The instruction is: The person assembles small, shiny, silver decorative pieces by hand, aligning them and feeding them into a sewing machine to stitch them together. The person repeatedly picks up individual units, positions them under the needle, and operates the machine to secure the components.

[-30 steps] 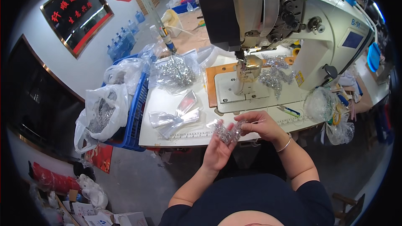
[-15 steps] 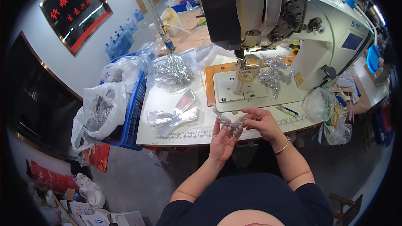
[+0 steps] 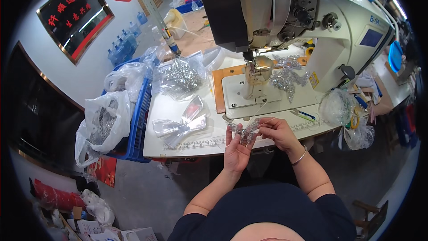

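Between my hands, at the near edge of the machine table, is a glittery silver butterfly-shaped ornament. My left hand grips it from below, with the thumb on its face. My right hand is closed with thumb and forefinger pinched at the ornament's right edge; a thin thread runs up from there toward the machine. Just beyond them stands a white sewing machine, its needle area above a metal plate. More glittery silver pieces lie beside the machine post.
A shiny silver bow lies left of my hands, near a plastic bag of silver pieces. A blue crate with white bags stands at the table's left. A small cutter and a plastic bag lie right.
The view has shifted slightly, so the table and machine sit a little farther left. The ornament has turned a little in my fingers and its wings show more spread; both hands remain on it.
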`<state>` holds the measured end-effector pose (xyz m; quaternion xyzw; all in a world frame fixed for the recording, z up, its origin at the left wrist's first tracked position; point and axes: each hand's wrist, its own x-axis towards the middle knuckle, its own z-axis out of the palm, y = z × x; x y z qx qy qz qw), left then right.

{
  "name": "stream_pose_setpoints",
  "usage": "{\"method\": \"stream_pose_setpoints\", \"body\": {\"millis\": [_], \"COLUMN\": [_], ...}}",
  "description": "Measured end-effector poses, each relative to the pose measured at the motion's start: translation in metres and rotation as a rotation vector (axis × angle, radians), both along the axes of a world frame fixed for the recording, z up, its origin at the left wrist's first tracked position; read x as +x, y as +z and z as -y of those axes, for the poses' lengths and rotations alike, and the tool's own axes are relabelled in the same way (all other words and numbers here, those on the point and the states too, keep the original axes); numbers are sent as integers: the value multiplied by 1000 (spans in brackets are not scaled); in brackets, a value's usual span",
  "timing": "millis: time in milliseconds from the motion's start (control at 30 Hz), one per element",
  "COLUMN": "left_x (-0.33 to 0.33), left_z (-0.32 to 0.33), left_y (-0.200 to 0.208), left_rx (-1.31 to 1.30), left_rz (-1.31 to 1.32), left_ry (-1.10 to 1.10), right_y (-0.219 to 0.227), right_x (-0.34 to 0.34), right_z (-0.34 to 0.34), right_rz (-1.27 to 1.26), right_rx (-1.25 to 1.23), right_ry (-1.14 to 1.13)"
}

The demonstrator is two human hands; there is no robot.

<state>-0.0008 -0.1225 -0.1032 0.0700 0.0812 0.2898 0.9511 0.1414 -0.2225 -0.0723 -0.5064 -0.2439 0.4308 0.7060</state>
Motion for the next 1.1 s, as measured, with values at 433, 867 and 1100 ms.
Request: {"method": "stream_pose_setpoints", "body": {"millis": [433, 867, 1100], "left_x": [4, 0, -5], "left_z": [-1, 0, -2], "left_y": [-5, -4, 11], "left_rx": [112, 215, 112], "left_rz": [-42, -75, 14], "left_ry": [-39, -64, -107], "right_y": [11, 22, 11], "right_x": [-22, -13, -4], "right_z": [-3, -15, -16], "right_rz": [1207, 886, 921], "right_rx": [-55, -130, -102], "right_ry": [-791, -390, -446]}}
